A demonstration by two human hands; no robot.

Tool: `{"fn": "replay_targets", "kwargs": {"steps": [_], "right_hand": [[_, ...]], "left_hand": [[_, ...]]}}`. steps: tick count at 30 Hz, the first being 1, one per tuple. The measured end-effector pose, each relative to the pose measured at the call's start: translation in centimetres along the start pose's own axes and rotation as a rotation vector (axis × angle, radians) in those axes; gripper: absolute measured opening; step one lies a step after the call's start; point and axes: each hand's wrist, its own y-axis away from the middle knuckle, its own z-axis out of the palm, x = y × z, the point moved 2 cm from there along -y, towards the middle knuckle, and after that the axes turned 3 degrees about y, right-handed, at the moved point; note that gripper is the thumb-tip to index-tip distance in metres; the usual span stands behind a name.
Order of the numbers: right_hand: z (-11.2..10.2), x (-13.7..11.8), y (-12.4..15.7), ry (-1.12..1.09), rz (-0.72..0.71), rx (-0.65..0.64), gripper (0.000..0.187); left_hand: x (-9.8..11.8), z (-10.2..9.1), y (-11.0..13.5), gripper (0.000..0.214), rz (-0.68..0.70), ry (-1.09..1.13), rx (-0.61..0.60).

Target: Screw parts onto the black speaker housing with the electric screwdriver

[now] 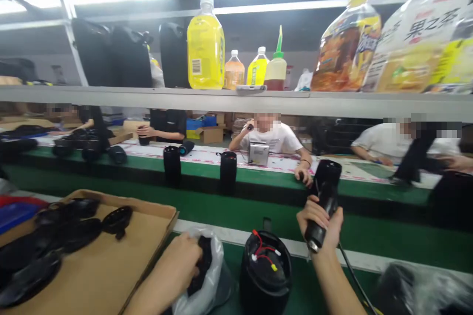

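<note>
Your right hand [320, 221] grips electric screwdriver [324, 202] upright above open speaker housing [265, 270] at bench near edge. Left hand [185, 261] closed on black part inside plastic bag [207, 275]. Likely next: seat part, drive screw.

A cardboard tray [111, 266] sits at the left, with a plastic bag [212, 275] just right of it and an open cylinder housing [265, 273] right of the bag. Behind them runs a conveyor belt [229, 209], with two upright cylinders [172, 165] on its far edge and a shelf of bottles [205, 44] above.
</note>
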Motion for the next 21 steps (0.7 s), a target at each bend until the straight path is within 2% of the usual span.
{"fn": "replay_targets", "kwargs": {"steps": [2, 5, 8, 10, 14, 18, 21], "right_hand": [[-3.6, 1.0, 0.6, -0.106, 0.071, 0.138, 0.065], [-5.9, 2.6, 1.5, -0.171, 0.183, 0.296, 0.063], [-6.5, 3.1, 1.6, -0.222, 0.219, 0.355, 0.036], [-7.0, 3.2, 1.5, -0.264, 0.218, 0.372, 0.031], [-7.9, 3.3, 1.4, -0.338, 0.148, 0.336, 0.036], [-7.4, 3.0, 1.6, -0.308, 0.140, 0.366, 0.035], [-7.0, 2.6, 1.7, -0.214, 0.176, 0.397, 0.061]], "left_hand": [[0.6, 0.7, 0.3, 0.006, -0.007, -0.078, -0.011], [1.1, 0.9, 0.3, 0.017, -0.018, -0.124, 0.003], [0.8, 0.4, 0.4, 0.021, -0.019, -0.123, 0.033], [0.8, -0.1, 0.5, 0.020, -0.010, -0.098, 0.080], [1.9, -2.1, 0.3, 0.018, -0.014, 0.033, 0.262], [4.6, -4.5, -0.9, 0.008, 0.055, 0.305, 0.424], [7.1, -5.4, -2.0, 0.002, 0.176, 0.583, 0.422]]}}
